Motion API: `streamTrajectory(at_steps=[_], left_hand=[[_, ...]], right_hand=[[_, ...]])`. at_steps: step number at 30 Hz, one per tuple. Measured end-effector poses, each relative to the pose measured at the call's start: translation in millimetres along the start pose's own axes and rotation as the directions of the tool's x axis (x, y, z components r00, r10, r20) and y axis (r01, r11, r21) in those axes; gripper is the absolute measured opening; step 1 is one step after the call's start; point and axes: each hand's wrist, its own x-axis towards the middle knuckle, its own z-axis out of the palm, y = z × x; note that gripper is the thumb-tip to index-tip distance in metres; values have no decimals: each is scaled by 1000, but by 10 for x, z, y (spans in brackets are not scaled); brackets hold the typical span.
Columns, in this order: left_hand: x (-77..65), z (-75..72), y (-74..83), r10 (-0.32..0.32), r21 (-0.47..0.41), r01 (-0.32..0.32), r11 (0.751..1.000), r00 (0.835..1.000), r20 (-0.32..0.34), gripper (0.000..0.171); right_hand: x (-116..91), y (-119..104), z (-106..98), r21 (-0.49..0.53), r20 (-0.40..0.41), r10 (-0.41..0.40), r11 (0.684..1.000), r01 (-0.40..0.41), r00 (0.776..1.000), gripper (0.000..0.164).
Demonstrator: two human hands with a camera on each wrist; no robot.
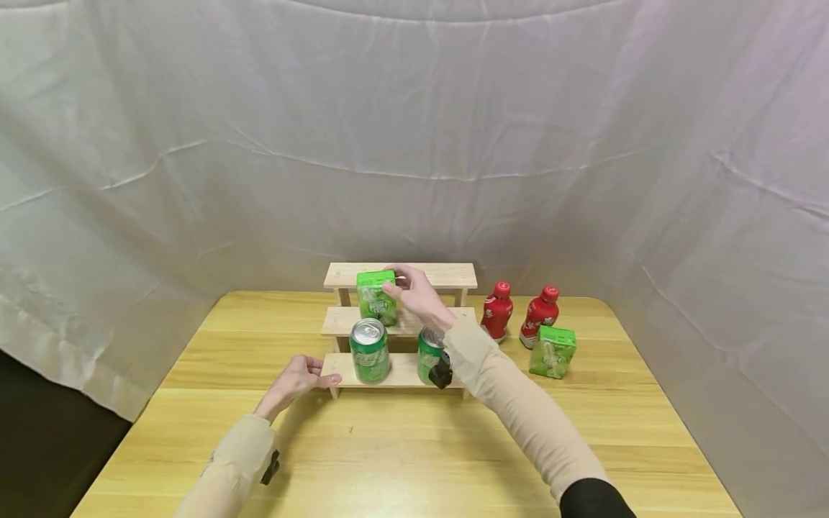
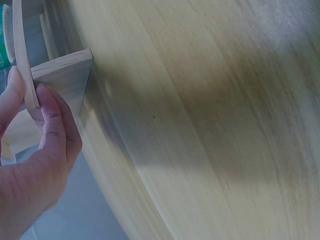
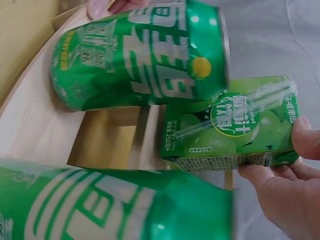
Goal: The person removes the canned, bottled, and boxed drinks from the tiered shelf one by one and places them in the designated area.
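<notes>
My right hand (image 1: 417, 293) holds a green juice box (image 3: 235, 122) by its top, thumb on one face and fingers behind. The box is upright at the left part of the middle step of a wooden three-step rack (image 1: 401, 370); I cannot tell whether its base rests on the step. With thumb above and fingers below, my left hand (image 1: 301, 381) pinches the left end of the bottom step, as the left wrist view also shows (image 2: 45, 130). Two green soda cans stand on that step: the left can (image 1: 370, 352) in full view, the right can (image 1: 429, 352) partly behind my right forearm.
Right of the rack, two red bottles stand on the wooden table (image 1: 401, 453), a nearer-rack bottle (image 1: 496, 313) and a farther bottle (image 1: 540, 316). Another green juice box (image 1: 553, 352) stands in front of them. A grey curtain (image 1: 414, 144) surrounds the table's back and sides.
</notes>
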Motion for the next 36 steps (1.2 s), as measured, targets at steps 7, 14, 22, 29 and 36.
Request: streamTrajectory(at_steps=[7,14,22,29,36], left_hand=[[-29,-6,8,-8,-6,8,1000,1000,13,48],[-8,19,-14,1,-28,0,1000,1000,16,48],[5,41,-27,6,-42,-5,999,1000,27,48],[0,53,-8,7,-35,-6,999,1000,17,47],[9,61,-4,6,-46,-5,999,1000,22,47]], right_hand=[[-101,-61,-95,19,-28,-21,1000,21,999,37],[-266,-71,-300,-40,-111,-99,995,96,989,35],[-489,17,-652,-25,-235,-128,992,126,964,36],[-684,119,-950,-70,-314,-158,987,143,936,39],[-883,222,-1271,-93,-355,-146,988,120,923,42]])
